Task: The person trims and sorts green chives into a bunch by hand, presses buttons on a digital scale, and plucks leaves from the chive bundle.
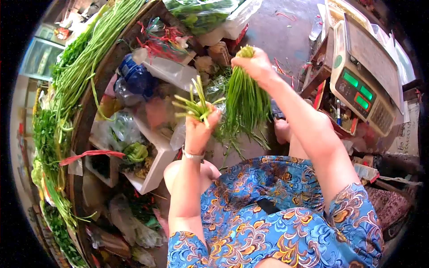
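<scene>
My right hand [257, 67] is closed round the top of a thick bunch of long thin green stems [246, 96], which hangs down toward the floor. To its left, my left hand [201, 129] is closed round a smaller bundle of stalks [196, 105], whose pale cut ends fan out above the fist. A bracelet [193, 155] circles the left wrist. The two hands are apart. Loose green stems [237, 145] lie below the hanging bunch.
Long beans [89, 71] and leafy greens [47, 129] line a shelf at left. A foam box [156, 163], a blue plastic bag [134, 78] and red ties [165, 42] lie nearby. On the right stands a digital scale [362, 91]; bagged greens [201, 13] are at the top.
</scene>
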### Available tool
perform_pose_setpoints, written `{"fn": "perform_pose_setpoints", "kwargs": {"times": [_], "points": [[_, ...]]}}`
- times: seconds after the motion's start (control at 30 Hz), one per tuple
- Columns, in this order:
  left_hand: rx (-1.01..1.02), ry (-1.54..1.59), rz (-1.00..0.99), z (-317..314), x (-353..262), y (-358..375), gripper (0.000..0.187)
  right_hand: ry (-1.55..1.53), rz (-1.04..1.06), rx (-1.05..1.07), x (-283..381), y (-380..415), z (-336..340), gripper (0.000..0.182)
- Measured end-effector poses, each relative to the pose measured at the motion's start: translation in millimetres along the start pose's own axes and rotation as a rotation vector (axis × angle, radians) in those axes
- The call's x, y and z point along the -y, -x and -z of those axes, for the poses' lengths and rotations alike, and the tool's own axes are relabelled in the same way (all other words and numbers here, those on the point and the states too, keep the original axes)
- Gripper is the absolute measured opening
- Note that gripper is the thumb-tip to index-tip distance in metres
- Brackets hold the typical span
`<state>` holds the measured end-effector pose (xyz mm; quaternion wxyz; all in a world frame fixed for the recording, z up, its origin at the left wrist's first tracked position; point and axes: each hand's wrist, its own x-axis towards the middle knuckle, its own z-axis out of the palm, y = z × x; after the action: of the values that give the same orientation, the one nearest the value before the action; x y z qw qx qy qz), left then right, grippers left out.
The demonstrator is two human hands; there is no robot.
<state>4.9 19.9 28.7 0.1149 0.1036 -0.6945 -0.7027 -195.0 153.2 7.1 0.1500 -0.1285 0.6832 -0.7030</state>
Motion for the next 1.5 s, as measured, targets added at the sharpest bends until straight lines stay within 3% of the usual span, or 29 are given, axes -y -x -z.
{"fn": "perform_pose_setpoints", "kwargs": {"times": [0.07,0.13,0.37,0.7,0.8,0.87,0.93,1.0,1.03,1.07,1.13,1.17,1.27,1.3,1.43,1.5], "points": [[0.018,0.063,0.224,4.5,-5.3,-2.9,0.017,-0.078,0.025,0.120,7.1,1.7,5.6,0.009],[0.064,0.063,0.199,5.9,-4.7,-5.6,0.027,-0.045,0.150,0.270,10.6,12.7,4.0,0.010],[0.117,0.186,0.250,8.9,-2.6,-5.8,0.041,-0.127,-0.012,0.496,30.4,24.3,2.2,0.020],[0.170,0.185,0.369,3.1,-0.8,-4.1,0.032,-0.267,-0.107,0.703,22.6,36.1,-17.4,0.034],[0.251,0.168,0.393,5.5,0.5,-4.2,0.029,-0.255,-0.109,0.731,22.6,42.1,-20.0,0.025],[0.295,0.176,0.434,7.4,5.1,-4.9,0.028,-0.221,-0.048,0.714,23.0,45.9,-22.8,0.025],[0.343,0.198,0.453,10.7,7.7,-7.1,0.029,-0.274,-0.161,0.636,27.6,50.5,-23.7,0.022],[0.261,0.209,0.406,5.5,3.8,-7.4,0.032,-0.302,-0.204,0.596,25.1,50.0,-27.7,0.018],[0.127,0.232,0.399,-5.0,-7.1,-6.0,0.034,-0.309,-0.127,0.507,18.3,46.7,-30.8,0.017],[0.141,0.269,0.382,2.4,5.7,-9.3,0.032,-0.315,-0.050,0.418,14.1,42.8,-31.6,0.015],[0.115,0.269,0.378,6.3,2.9,-11.7,0.026,-0.329,-0.097,0.365,13.8,37.0,-25.3,0.014],[0.018,0.195,0.334,3.3,2.3,-10.3,0.021,-0.301,-0.078,0.350,12.8,36.1,-23.4,0.013],[0.054,0.111,0.327,4.3,-3.0,-10.7,0.031,-0.283,-0.008,0.300,5.2,32.9,-24.8,0.011],[0.048,0.115,0.358,9.0,1.0,-12.2,0.018,-0.296,0.042,0.266,5.1,32.6,-26.0,0.011],[-0.005,-0.039,0.362,25.0,13.1,-13.6,0.015,-0.310,-0.026,0.081,18.6,23.9,-8.4,0.010],[-0.071,-0.029,0.333,29.3,15.7,-10.6,0.014,-0.388,0.068,0.063,16.8,12.2,5.4,0.013]]}}
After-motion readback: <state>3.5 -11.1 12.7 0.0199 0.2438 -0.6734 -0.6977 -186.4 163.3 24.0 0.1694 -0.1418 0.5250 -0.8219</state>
